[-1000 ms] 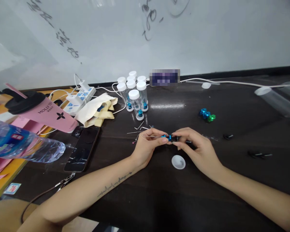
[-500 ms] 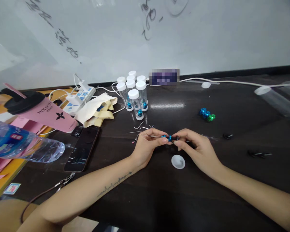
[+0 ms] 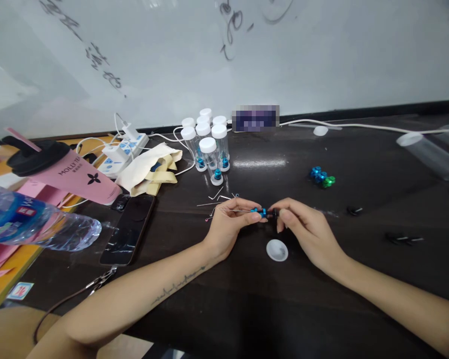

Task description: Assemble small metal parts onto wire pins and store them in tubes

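My left hand [image 3: 227, 227] is closed, its thumb and fingers pinching a small shiny blue metal piece [image 3: 262, 213]. A thin metal rod [image 3: 237, 210] runs from that piece back across the left hand. At the piece's right end sits a small black part [image 3: 274, 213], gripped by the closed fingertips of my right hand [image 3: 309, 227]. Fingers cover some of both parts, and how they join is too small to make out. Just below the hands, a round white cap [image 3: 277, 250] lies on the dark table. Several thin bent wires [image 3: 216, 195] lie behind my left hand.
Clear tubes with white caps [image 3: 208, 145] stand at the back, blue pieces inside. Blue and green metal pieces [image 3: 322, 176] and black parts [image 3: 402, 239] lie to the right. A phone [image 3: 127, 232], water bottle [image 3: 41, 219], pink cup [image 3: 78, 172] and power strip [image 3: 125, 153] crowd the left.
The fingers of my right hand have shifted around the black part, and more of it shows now. My left hand keeps nearly the same pose on the blue piece.
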A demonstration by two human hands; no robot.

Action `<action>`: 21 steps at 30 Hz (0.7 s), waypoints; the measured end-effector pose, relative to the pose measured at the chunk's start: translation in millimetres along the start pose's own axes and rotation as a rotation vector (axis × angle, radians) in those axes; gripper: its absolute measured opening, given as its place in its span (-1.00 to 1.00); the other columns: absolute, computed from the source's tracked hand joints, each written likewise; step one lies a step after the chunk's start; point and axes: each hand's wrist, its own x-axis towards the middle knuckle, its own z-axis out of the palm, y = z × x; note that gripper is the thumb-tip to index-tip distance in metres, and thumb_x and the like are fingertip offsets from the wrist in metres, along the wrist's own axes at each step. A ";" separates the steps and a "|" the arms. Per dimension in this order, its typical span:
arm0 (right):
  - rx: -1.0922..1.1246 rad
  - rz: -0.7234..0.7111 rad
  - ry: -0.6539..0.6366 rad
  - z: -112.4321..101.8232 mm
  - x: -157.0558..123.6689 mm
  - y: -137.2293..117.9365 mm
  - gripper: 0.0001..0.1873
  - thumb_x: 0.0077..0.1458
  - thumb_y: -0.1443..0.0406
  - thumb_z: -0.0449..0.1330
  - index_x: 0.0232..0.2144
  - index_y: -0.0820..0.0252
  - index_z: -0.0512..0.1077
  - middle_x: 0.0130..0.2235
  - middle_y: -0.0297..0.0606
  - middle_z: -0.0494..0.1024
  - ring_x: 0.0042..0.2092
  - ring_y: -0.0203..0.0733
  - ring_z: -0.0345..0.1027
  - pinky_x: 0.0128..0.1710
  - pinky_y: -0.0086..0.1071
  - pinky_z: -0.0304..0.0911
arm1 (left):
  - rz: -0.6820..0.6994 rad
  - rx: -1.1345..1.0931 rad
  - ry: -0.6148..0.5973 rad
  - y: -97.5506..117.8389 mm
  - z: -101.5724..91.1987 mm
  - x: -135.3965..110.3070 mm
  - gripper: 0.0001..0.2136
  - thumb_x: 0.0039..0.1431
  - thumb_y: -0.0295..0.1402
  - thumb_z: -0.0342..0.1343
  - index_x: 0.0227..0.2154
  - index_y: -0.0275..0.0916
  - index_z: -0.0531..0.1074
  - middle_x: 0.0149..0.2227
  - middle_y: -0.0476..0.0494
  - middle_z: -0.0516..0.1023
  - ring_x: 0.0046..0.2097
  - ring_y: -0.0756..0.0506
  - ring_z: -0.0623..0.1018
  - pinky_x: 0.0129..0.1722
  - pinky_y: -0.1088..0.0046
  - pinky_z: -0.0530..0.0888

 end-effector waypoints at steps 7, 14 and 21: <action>-0.016 -0.038 0.061 3.9 -1.1 5.6 -0.88 0.19 0.31 0.22 -0.18 0.08 0.44 -0.43 -0.38 0.46 -0.35 -0.21 0.40 -0.24 -0.31 0.24 | 0.003 0.015 0.026 -0.6 -0.8 1.2 -0.79 -0.14 -0.44 0.41 -0.37 -0.26 0.58 -0.40 -0.04 0.64 -0.38 -0.01 0.61 -0.20 0.44 0.50; -0.011 0.001 0.005 1.1 0.0 1.8 -0.87 0.24 0.24 0.16 -0.33 0.12 0.46 -0.49 -0.38 0.45 -0.44 -0.24 0.37 -0.38 -0.35 0.22 | -0.008 0.011 -0.003 0.3 0.0 0.1 -0.83 -0.13 -0.45 0.40 -0.42 -0.26 0.57 -0.42 -0.04 0.64 -0.37 -0.02 0.62 -0.21 0.44 0.51; 0.004 -0.037 0.069 2.6 -1.6 5.5 -0.88 0.18 0.26 0.23 -0.19 0.08 0.46 -0.38 -0.34 0.52 -0.40 -0.22 0.42 -0.35 -0.33 0.28 | 0.000 0.025 0.027 0.5 0.1 0.4 -0.82 -0.16 -0.45 0.42 -0.45 -0.27 0.56 -0.41 -0.05 0.64 -0.35 -0.03 0.61 -0.20 0.43 0.51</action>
